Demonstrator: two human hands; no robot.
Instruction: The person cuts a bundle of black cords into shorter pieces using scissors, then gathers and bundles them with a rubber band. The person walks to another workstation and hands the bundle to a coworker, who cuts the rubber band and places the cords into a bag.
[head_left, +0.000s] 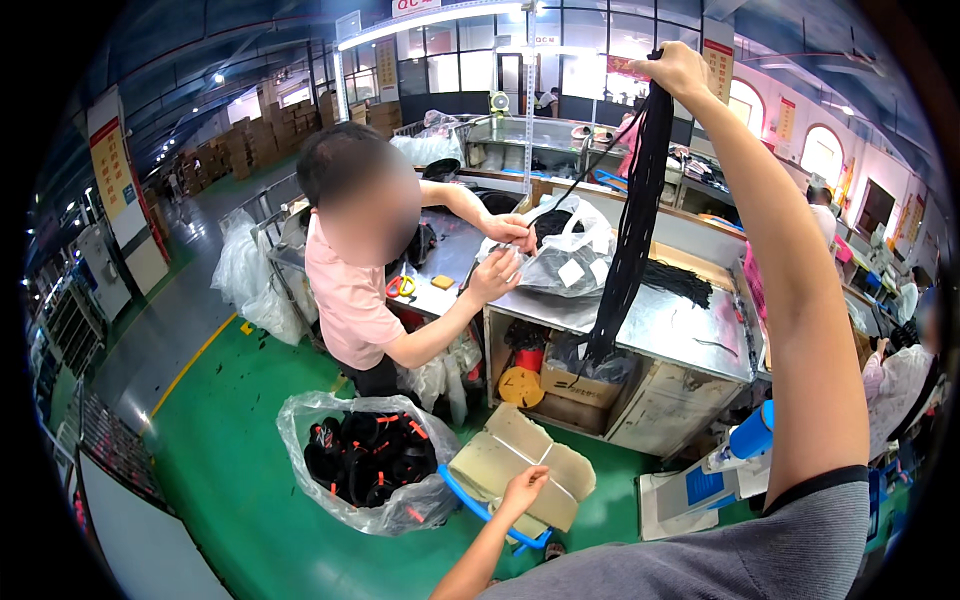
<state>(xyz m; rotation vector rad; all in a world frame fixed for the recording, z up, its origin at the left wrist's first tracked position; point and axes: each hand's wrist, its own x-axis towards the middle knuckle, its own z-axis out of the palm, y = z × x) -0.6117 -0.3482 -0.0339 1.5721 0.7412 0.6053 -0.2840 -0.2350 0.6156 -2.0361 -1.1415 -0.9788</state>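
Note:
My right hand (682,70) is raised high at the upper right, its fingers closed around the top of a long bundle of black cords (642,190). The bundle hangs down past the front edge of a metal-topped workbench (690,335). One thin cord slants from it toward the hands of a co-worker (345,300) in a pink shirt, at the left. Low in the middle, my left hand (526,487) has curled fingers over a cardboard-padded seat (510,445) with a blue frame; what it pinches, if anything, is too small to make out.
A large clear plastic bag (300,470) of black and orange items stands on the green floor. On the bench lie a plastic bag with white labels (560,270), more black cords (675,280) and yellow-handled scissors (400,287). A cardboard box (580,388) sits on the shelf below.

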